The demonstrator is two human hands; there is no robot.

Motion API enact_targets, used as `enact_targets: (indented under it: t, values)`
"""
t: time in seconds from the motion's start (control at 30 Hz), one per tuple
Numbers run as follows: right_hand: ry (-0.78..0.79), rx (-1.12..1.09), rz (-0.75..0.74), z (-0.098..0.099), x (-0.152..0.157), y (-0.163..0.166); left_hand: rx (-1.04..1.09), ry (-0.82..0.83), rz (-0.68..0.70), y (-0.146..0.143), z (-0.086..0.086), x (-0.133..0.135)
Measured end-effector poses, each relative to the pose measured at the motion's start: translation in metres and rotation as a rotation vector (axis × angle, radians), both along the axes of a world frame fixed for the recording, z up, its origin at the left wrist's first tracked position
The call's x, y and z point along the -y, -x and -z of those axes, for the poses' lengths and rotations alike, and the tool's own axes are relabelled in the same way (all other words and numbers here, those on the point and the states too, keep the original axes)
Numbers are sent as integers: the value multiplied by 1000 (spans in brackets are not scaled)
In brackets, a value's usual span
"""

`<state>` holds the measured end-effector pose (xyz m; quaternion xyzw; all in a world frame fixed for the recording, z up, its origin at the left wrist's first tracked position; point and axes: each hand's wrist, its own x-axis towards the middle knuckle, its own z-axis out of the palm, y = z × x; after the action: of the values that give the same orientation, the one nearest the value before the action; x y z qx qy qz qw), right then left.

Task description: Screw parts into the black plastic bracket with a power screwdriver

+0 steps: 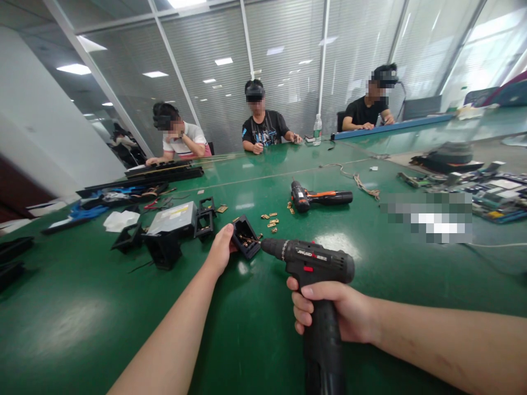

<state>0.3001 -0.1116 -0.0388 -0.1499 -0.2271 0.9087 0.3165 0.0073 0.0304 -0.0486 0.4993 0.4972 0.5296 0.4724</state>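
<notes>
My right hand point(329, 307) is wrapped round the handle of a black cordless drill point(317, 260), whose chuck points left. The drill's tip reaches the right edge of a small black box-shaped housing point(246, 237); whether it touches a screw there I cannot tell. Brass-coloured parts show inside the housing's open face. With fingers and thumb, my left hand point(222, 249) grips the housing's left side and holds it tilted at the table. Several small brass pieces point(272, 222) lie just beyond the housing.
A second drill point(321, 198) with orange trim lies farther back. To the left stand black frames point(203, 225) and a silver metal box point(173, 218). Circuit boards point(498, 192) and a cable point(362, 184) lie to the right. Several people sit across the green table point(102, 307).
</notes>
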Motion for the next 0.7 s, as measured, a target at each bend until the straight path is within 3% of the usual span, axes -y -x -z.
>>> enact_targets:
  t: [0.7]
  values:
    - [35,104,35,-4,-1,-4,4,2,18,-2,0,-1]
